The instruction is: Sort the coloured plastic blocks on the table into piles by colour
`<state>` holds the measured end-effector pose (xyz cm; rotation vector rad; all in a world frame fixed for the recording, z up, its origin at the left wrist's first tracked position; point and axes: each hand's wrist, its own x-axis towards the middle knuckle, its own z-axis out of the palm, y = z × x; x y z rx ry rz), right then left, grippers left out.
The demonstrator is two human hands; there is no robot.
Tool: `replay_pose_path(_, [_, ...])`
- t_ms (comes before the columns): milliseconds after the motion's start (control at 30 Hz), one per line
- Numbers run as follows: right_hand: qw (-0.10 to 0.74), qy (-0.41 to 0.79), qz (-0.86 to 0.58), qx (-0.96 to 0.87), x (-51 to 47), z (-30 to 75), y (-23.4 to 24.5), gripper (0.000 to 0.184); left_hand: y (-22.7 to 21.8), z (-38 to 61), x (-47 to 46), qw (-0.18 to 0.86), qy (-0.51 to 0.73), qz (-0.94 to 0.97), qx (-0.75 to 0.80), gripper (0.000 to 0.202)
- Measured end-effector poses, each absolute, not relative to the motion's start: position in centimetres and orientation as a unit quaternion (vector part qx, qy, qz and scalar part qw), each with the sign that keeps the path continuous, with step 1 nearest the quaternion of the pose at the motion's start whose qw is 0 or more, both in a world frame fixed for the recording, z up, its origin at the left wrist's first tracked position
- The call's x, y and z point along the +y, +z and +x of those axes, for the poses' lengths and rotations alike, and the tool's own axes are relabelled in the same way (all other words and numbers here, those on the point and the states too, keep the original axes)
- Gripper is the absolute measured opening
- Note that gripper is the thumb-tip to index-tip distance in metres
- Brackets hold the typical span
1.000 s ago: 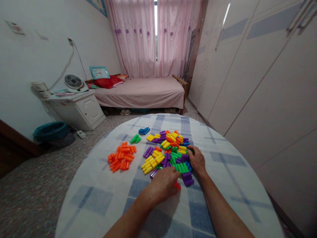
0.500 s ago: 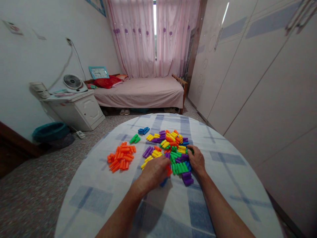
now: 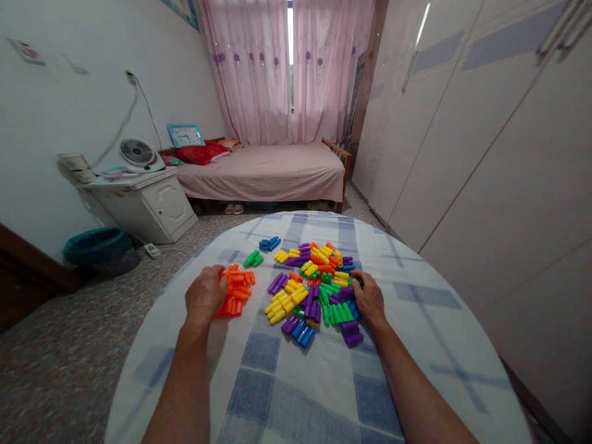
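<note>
Orange pieces (image 3: 239,291) lie against the left hand (image 3: 206,296); the mixed pile (image 3: 312,302) lies between both hands, adjoining the right hand (image 3: 369,300). Whether either grips a piece cannot be determined.

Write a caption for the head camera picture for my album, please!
Left hand at the orange pile, right hand at the colourful pile, on a checked tablecloth.

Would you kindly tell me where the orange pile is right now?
In the head view, the orange pile is on the left of the table, its left edge hidden by the left hand, in front of the small green group.
</note>
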<state>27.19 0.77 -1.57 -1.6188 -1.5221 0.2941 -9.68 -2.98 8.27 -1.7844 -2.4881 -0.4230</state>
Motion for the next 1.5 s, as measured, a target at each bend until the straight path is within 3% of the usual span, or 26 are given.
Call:
replay_pose_path(200, [0.438, 0.118, -0.65, -0.609, 0.8, 27.1, -1.6, 0.035, 6.8, -8.1, -1.7, 0.079, -0.221, -0.621, -0.748, 0.035])
replay_pose_path(300, [0.441, 0.113, -0.647, -0.611, 0.8, 27.1, -1.6, 0.035, 5.7, -4.5, -1.3, 0.034, -0.301, -0.71, -0.635, 0.03])
replay_pose_path(433, [0.439, 0.112, -0.646, -0.614, 0.8, 27.2, -1.6, 0.035, 3.5, 0.6, -1.4, -0.031, -0.299, -0.791, -0.534, 0.037])
replay_pose_path(800, [0.426, 0.105, -0.658, -0.612, 0.7, 27.1, -1.4, 0.036, 2.3, 2.5, -1.8, -0.065, -0.231, -0.786, -0.57, 0.033])
replay_pose_path(1100, [0.425, 0.113, -0.654, -0.616, 0.9, 27.3, -1.8, 0.037, 1.9, 3.1, -1.8, -0.067, -0.267, -0.792, -0.545, 0.027])
replay_pose_path(1500, [0.43, 0.116, -0.657, -0.608, 0.8, 27.2, -1.6, 0.036, 1.9, 3.1, -1.9, -0.096, -0.26, -0.799, -0.534, 0.032])
